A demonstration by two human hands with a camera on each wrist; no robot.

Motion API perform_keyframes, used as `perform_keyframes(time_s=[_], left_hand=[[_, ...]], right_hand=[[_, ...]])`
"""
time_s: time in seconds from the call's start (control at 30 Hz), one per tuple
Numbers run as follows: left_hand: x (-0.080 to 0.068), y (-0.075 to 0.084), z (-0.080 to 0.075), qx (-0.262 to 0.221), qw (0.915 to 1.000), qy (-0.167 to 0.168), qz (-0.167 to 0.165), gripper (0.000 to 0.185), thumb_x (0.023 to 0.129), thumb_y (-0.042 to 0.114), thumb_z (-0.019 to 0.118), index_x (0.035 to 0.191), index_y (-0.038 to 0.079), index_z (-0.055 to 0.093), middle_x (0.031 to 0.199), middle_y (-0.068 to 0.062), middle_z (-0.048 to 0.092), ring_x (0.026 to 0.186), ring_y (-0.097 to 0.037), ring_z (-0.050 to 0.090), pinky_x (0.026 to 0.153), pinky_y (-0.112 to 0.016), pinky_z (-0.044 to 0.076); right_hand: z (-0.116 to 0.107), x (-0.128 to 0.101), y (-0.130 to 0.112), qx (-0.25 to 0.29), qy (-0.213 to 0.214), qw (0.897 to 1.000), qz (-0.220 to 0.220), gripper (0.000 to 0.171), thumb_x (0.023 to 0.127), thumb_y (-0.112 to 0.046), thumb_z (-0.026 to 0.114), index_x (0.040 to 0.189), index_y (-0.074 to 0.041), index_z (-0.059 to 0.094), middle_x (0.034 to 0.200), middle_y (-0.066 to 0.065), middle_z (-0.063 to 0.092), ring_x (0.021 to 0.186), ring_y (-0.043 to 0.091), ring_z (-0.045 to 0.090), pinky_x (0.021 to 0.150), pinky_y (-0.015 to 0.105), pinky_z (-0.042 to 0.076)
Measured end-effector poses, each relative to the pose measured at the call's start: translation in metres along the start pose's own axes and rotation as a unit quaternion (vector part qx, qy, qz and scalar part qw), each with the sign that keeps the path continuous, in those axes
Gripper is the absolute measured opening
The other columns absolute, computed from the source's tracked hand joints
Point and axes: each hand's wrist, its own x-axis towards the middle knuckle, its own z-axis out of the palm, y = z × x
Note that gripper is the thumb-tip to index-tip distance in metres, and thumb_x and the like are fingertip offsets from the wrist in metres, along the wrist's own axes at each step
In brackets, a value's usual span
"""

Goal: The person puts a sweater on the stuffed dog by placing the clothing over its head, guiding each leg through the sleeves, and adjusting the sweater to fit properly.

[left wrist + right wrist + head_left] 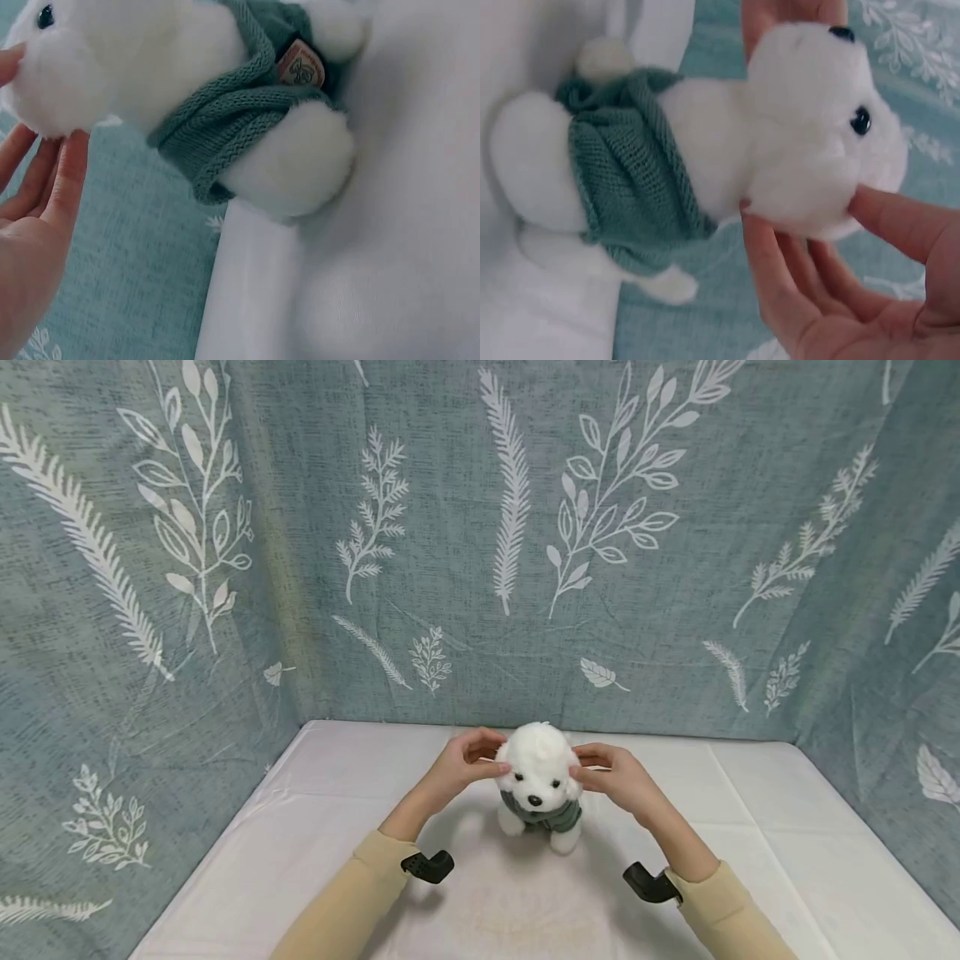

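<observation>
A white plush dog (538, 756) in a green knitted sweater (564, 818) stands upright on the white-covered table, its face toward me. My left hand (459, 767) holds the ear at the left side of its head, thumb in front and fingers behind. On the other side, my right hand (621, 781) pinches the opposite ear between thumb and fingers. The right wrist view shows the thumb (900, 225) pressed on the white ear fur and the fingertips at its back edge. A patch (302, 66) is visible on the sweater's front in the left wrist view.
The white tablecloth (750, 835) spreads under the plush dog, with creases. Blue-green curtains (450, 527) with white leaf prints stand behind the table and along both sides. A black wrist-camera mount (427, 866) sits on the left wrist, and another (651, 883) on the right.
</observation>
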Motion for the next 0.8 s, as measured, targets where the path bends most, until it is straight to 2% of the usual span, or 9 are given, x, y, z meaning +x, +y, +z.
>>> perform_keyframes(time_s=[0.23,0.57,0.7,0.8], left_hand=[[-0.004,0.004,0.013,0.025,0.9997,0.004,0.001,0.039,0.085,0.012,0.071,0.120,0.004,0.056,0.119,-0.012,0.057,0.107,-0.025,0.057,0.085,-0.033,0.052],[-0.009,0.009,0.014,0.031,0.9995,0.008,0.002,0.037,0.086,0.006,0.068,0.121,0.001,0.056,0.120,-0.018,0.057,0.109,-0.031,0.055,0.084,-0.031,0.052],[-0.008,0.005,0.012,0.037,0.9992,0.011,0.002,0.037,0.087,0.013,0.069,0.120,0.005,0.057,0.119,-0.014,0.058,0.108,-0.027,0.056,0.086,-0.033,0.051],[-0.012,0.008,0.009,0.079,0.9965,0.026,0.007,0.036,0.090,0.022,0.065,0.122,0.009,0.057,0.121,-0.012,0.059,0.110,-0.026,0.057,0.090,-0.037,0.049]], right_hand=[[-0.013,0.001,0.013,-0.003,-0.018,0.999,-0.036,0.049,0.093,-0.029,0.062,0.132,0.000,0.051,0.129,0.021,0.055,0.119,0.035,0.055,0.092,0.042,0.051],[-0.011,-0.003,0.014,0.018,-0.030,0.998,-0.052,0.049,0.093,-0.030,0.062,0.131,0.000,0.052,0.129,0.021,0.055,0.117,0.034,0.057,0.093,0.042,0.050],[-0.013,-0.002,0.017,0.001,-0.029,0.998,-0.059,0.048,0.093,-0.032,0.061,0.130,-0.002,0.053,0.128,0.019,0.057,0.113,0.030,0.059,0.092,0.044,0.050],[-0.017,-0.003,0.020,-0.028,-0.021,0.997,-0.068,0.047,0.093,-0.035,0.060,0.130,-0.005,0.054,0.127,0.015,0.058,0.111,0.028,0.060,0.091,0.042,0.051]])
